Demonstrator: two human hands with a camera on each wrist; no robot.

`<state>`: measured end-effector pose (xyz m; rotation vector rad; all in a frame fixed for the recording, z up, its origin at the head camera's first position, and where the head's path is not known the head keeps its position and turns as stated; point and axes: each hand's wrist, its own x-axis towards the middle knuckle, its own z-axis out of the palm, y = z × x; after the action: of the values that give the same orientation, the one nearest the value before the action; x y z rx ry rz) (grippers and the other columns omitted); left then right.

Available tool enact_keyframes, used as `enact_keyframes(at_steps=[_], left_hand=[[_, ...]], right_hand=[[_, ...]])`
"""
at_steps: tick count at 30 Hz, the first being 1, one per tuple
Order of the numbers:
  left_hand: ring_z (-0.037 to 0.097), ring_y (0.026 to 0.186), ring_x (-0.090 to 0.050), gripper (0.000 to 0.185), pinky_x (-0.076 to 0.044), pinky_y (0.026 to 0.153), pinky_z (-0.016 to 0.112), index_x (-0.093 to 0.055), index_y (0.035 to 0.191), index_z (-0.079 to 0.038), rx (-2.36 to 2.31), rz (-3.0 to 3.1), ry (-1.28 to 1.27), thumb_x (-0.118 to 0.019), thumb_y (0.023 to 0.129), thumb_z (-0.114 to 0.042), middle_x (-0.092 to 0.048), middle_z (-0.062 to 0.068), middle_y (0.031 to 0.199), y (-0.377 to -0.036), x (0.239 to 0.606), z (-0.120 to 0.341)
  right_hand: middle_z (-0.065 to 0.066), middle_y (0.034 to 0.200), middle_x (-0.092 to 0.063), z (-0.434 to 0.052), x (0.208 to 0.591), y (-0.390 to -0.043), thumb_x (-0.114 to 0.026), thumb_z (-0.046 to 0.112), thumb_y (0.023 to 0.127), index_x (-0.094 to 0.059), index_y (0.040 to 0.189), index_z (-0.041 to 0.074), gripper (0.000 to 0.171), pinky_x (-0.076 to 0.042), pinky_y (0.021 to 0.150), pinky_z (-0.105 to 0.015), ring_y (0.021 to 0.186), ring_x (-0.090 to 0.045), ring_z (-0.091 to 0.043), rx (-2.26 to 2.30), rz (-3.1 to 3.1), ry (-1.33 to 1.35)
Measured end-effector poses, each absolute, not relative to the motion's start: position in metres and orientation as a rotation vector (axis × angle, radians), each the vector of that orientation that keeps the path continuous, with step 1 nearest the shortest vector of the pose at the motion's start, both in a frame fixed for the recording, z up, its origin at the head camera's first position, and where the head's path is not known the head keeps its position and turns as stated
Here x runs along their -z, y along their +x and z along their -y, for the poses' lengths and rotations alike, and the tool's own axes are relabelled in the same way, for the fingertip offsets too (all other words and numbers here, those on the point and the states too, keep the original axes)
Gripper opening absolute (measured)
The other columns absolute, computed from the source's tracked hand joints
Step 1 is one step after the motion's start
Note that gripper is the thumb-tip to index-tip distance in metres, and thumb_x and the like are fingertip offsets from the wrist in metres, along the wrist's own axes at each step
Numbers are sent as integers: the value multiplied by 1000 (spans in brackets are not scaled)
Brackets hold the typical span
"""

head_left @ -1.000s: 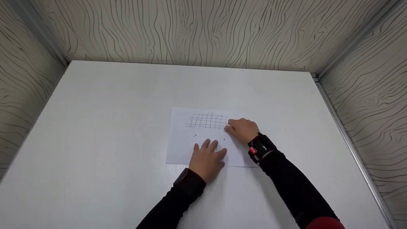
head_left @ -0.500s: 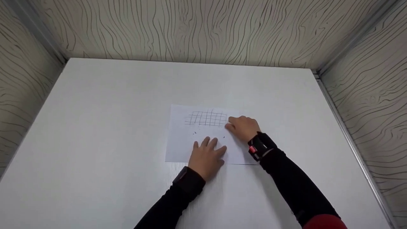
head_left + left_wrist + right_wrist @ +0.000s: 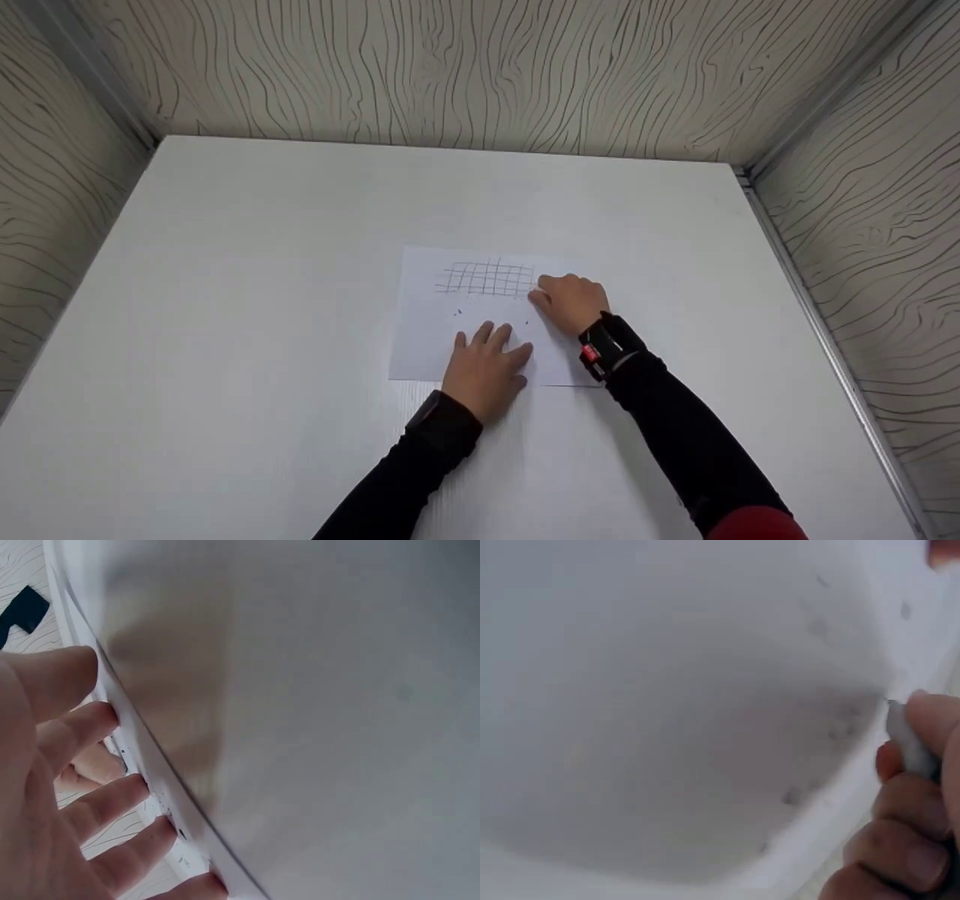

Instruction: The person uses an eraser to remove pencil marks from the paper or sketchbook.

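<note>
Wood-grain walls enclose a white tabletop [image 3: 225, 300] where a white paper sheet with a pencilled grid [image 3: 450, 315] lies centred. Flat, fingers spread, the left hand [image 3: 486, 369] presses its near edge; the right hand [image 3: 571, 301] pinches a slim grey pencil [image 3: 909, 741] just right of the grid.

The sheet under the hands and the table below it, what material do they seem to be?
Sheet: probably paper, thin, matte white, lying flat, with a drawn grid. Table: perhaps laminate board, smooth white with faint wood grain.
</note>
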<state>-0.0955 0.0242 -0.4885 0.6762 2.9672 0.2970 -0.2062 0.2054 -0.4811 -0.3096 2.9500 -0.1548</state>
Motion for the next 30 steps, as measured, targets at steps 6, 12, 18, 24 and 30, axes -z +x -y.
enact_keyframes(at_steps=[6,12,18,24,30], left_hand=[[32,149,-52,43,-47,118,60,-64,145,-34,-289,-2948,670,-68,102,-37,-59,4,155,-93,487,-27],[32,146,-54,42,-50,114,60,-65,144,-33,-249,-2964,606,-66,103,-40,-61,4,152,-93,486,-37],[31,146,-54,42,-54,110,59,-62,147,-31,-198,-2995,580,-61,106,-39,-58,4,156,-94,483,-44],[32,150,-52,43,-51,113,60,-63,147,-28,-281,-3019,509,-65,104,-35,-56,6,159,-101,477,-25],[33,149,-52,46,-48,117,58,-62,148,-31,-259,-2985,561,-68,102,-32,-56,7,159,-100,484,-8]], right_hand=[[-10,71,-58,-233,492,-212,-56,33,109,-64,89,4,36,-43,59,-37,63,-49,-24,204,-3087,-151],[-12,70,-58,-229,476,-209,-55,33,110,-64,93,2,36,-41,56,-35,61,-49,-24,267,-3113,-169],[-14,73,-62,-219,466,-204,-54,32,110,-64,96,2,35,-46,58,-38,63,-52,-24,315,-3053,-297],[-13,76,-63,-214,471,-204,-54,31,110,-66,99,2,33,-47,61,-39,65,-53,-24,299,-3024,-311],[-13,81,-69,-198,477,-202,-55,35,109,-68,98,5,34,-51,66,-43,70,-58,-26,272,-2980,-353]])
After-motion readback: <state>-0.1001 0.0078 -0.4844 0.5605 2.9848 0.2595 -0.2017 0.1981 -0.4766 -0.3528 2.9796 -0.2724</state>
